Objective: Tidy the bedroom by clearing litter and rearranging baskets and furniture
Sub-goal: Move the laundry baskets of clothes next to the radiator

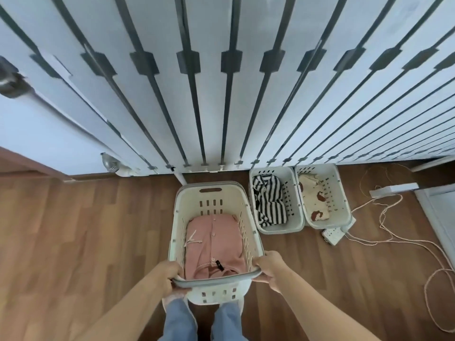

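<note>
A white slotted laundry basket point(211, 193) with a grey rim sits straight in front of me, with a pink garment point(213, 244) folded inside. My left hand point(171, 274) grips the near rim at its left corner. My right hand point(268, 265) grips the same rim at its right corner. Whether the basket is lifted or resting on the wooden floor I cannot tell. Two more white baskets stand side by side against the wall to the right: one point(295, 217) holds a black-and-white striped garment, the other point(342, 205) a cream cloth with brown patches.
A white wall with dark vertical slats point(226, 94) runs across the back. A power strip point(333, 235) and loose pinkish cords point(394, 239) lie on the floor at the right. A plastic bottle point(109, 162) lies by the wall at the left. My jeans-clad legs are below the basket.
</note>
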Available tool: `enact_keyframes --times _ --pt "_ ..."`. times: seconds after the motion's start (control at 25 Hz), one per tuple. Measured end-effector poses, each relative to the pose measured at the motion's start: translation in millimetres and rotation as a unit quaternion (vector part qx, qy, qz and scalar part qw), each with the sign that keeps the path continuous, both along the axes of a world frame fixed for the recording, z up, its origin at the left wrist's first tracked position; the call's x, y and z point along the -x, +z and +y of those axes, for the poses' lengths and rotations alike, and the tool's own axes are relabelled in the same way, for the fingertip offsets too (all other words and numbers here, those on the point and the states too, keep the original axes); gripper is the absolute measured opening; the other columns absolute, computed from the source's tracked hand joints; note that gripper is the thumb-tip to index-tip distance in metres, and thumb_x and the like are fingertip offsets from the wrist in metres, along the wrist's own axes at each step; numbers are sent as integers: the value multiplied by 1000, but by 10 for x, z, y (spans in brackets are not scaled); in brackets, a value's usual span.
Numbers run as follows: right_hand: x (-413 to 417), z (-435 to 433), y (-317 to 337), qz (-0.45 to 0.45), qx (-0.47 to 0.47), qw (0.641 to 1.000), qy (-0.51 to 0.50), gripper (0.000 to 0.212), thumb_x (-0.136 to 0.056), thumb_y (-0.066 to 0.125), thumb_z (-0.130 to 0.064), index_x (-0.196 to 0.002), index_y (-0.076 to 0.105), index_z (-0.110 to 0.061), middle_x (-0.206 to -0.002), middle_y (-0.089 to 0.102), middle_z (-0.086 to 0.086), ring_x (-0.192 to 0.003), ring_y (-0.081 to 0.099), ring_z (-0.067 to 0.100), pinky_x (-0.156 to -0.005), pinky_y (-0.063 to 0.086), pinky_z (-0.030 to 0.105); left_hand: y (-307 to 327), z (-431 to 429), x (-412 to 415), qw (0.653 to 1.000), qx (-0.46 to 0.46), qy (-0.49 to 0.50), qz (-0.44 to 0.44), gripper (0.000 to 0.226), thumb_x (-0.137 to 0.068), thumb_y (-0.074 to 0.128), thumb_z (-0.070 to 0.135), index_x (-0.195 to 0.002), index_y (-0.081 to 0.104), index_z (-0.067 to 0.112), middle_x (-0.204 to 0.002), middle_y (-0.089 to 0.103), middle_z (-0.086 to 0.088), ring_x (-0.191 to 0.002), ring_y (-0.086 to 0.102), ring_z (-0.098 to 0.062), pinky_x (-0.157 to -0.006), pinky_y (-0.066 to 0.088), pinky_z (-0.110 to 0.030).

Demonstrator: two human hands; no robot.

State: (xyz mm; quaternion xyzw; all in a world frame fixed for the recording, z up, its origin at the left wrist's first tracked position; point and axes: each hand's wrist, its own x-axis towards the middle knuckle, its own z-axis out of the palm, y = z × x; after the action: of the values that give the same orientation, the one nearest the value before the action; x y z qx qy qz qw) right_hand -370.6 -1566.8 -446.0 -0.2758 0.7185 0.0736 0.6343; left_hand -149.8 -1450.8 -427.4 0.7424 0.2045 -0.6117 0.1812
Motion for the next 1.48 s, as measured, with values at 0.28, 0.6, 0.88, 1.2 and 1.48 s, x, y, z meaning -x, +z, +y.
enact_keyframes --times 0.28,0.6,0.88,1.2,1.48 --pt "-23 -110 -1250 0 3 999 -42 23 -88 49 10 -109 57 3 -93 61 14 -81 65 28 -72 60 40 -1136 -231 25 999 5 0 -45 29 -86 44 -18 -71 47 7 -73 48 -16 -62 53 -30 -47 57 -39" --pt "-141 -303 -2676 4 35 991 -128 18 -86 55 6 -102 60 0 -89 64 14 -77 62 26 -73 57 37 -2517 -608 -12 996 36 41 -69 25 -82 41 -23 -77 39 1 -76 40 -11 -63 43 -25 -56 44 -36" --pt "-247 -309 -3466 -12 41 975 -216 17 -89 53 7 -98 58 -6 -91 64 11 -82 63 25 -67 56 31 -3592 -662 -110 993 72 25 -96 20 -82 46 -19 -81 49 1 -89 56 -19 -69 52 -26 -54 44 -31" --pt "-173 -389 -3902 -14 90 950 -299 17 -89 58 1 -101 62 -9 -92 68 6 -90 63 22 -88 48 31 -4114 -881 68 982 134 109 -69 29 -87 48 -16 -102 48 8 -95 58 -14 -84 56 -31 -80 48 -45" --pt "-154 -437 -4034 -16 88 940 -330 19 -88 59 3 -82 60 -15 -87 66 4 -85 61 20 -89 44 29 -4273 -967 88 977 155 128 -70 29 -87 50 -16 -104 48 8 -91 60 -13 -85 57 -31 -93 45 -45"
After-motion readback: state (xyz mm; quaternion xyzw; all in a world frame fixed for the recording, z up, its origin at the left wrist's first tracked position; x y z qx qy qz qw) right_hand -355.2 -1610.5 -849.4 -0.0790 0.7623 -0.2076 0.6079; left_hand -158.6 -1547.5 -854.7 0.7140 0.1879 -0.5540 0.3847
